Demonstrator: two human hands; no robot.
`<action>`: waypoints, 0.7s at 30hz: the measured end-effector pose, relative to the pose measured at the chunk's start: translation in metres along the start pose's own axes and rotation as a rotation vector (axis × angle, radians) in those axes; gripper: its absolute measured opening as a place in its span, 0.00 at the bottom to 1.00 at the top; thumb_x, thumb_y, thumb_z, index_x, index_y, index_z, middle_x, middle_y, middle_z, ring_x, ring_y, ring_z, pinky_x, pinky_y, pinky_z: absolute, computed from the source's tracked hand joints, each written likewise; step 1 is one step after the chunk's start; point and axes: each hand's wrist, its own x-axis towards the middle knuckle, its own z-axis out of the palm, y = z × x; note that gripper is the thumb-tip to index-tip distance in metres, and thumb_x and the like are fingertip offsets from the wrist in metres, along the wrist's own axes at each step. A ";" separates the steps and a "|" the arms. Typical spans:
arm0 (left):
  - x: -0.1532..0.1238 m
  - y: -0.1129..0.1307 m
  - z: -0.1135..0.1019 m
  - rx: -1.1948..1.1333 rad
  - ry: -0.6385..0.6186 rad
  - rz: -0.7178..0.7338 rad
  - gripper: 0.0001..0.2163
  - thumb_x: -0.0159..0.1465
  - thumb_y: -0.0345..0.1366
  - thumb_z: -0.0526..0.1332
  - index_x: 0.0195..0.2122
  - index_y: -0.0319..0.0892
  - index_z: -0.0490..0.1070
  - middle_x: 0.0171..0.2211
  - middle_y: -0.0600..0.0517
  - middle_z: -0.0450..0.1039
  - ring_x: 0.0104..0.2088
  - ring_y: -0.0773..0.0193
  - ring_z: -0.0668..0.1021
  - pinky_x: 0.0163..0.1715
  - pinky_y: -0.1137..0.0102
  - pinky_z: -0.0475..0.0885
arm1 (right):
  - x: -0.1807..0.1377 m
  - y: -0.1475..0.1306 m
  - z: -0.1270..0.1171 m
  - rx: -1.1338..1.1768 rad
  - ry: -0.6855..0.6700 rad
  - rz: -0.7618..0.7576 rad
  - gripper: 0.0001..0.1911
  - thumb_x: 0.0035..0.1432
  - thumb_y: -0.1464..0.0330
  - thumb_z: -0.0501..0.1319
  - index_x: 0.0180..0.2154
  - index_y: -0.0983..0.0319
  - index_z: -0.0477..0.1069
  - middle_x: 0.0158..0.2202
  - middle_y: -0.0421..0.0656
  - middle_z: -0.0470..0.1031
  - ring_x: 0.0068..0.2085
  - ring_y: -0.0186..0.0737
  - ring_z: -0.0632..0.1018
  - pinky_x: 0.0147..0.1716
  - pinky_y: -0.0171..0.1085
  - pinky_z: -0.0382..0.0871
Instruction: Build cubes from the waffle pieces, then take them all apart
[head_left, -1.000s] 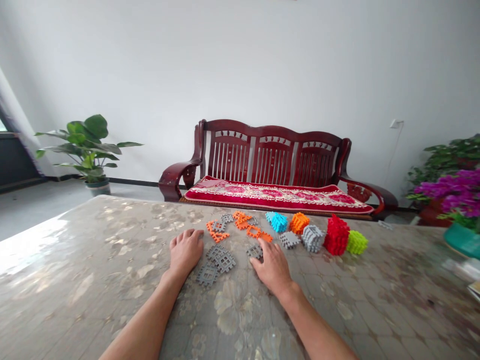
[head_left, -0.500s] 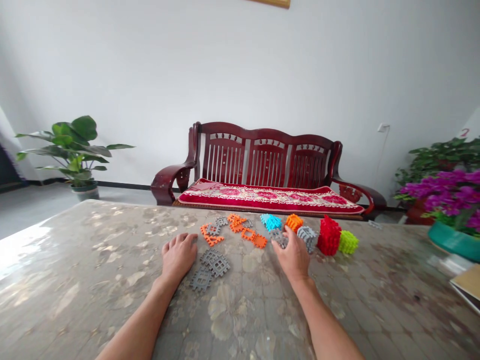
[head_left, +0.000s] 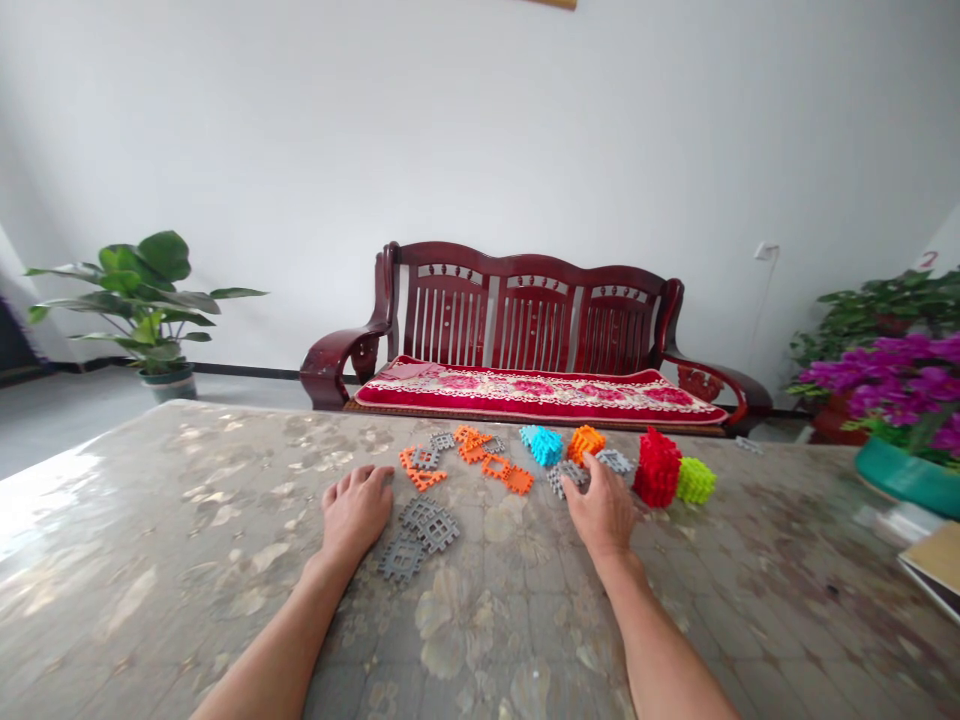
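Observation:
My left hand (head_left: 358,508) lies on the table, palm down, fingers stretched out. Just right of it are several grey interlocking plastic tiles (head_left: 420,535), partly overlapping. My right hand (head_left: 602,508) is at the grey tiles (head_left: 566,478), with thumb and index finger apart. The thumb tip is at their near edge; whether it touches them I cannot tell. Behind this hand, another grey tile group (head_left: 616,461) is partly hidden. An orange stack (head_left: 585,444) stands just beyond the index fingertip, with a blue stack (head_left: 541,445) to its left.
Loose orange tiles (head_left: 517,480) and small grey tiles (head_left: 425,457) lie across the middle of the table (head_left: 480,640). A red stack (head_left: 658,470) and a lime-green stack (head_left: 696,481) stand to the right. Beyond is a wooden bench (head_left: 532,310); purple flowers (head_left: 896,375) are at the right.
My right hand has shifted to the right, and the grey tiles at its thumb sit slightly further right. It now covers more of the grey group behind it. My left hand stays in place.

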 end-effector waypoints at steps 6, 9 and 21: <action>-0.002 0.003 -0.004 -0.013 -0.017 -0.001 0.21 0.65 0.36 0.48 0.56 0.49 0.72 0.59 0.46 0.69 0.58 0.51 0.70 0.58 0.55 0.58 | -0.022 -0.047 0.004 0.259 -0.201 -0.312 0.16 0.59 0.70 0.57 0.49 0.59 0.74 0.48 0.46 0.78 0.51 0.45 0.74 0.54 0.43 0.65; -0.002 0.001 -0.002 -0.026 -0.006 0.000 0.21 0.64 0.36 0.48 0.55 0.50 0.72 0.58 0.47 0.70 0.57 0.52 0.71 0.58 0.55 0.58 | -0.040 -0.079 0.002 0.348 -0.421 -0.526 0.22 0.58 0.73 0.59 0.54 0.55 0.72 0.56 0.43 0.74 0.56 0.41 0.72 0.58 0.42 0.63; -0.002 0.001 -0.001 -0.021 -0.005 -0.009 0.20 0.64 0.36 0.49 0.54 0.52 0.72 0.58 0.48 0.70 0.56 0.53 0.71 0.58 0.56 0.58 | -0.058 -0.100 0.000 0.347 -0.585 -0.656 0.11 0.57 0.64 0.65 0.43 0.55 0.75 0.48 0.40 0.77 0.50 0.41 0.74 0.51 0.41 0.64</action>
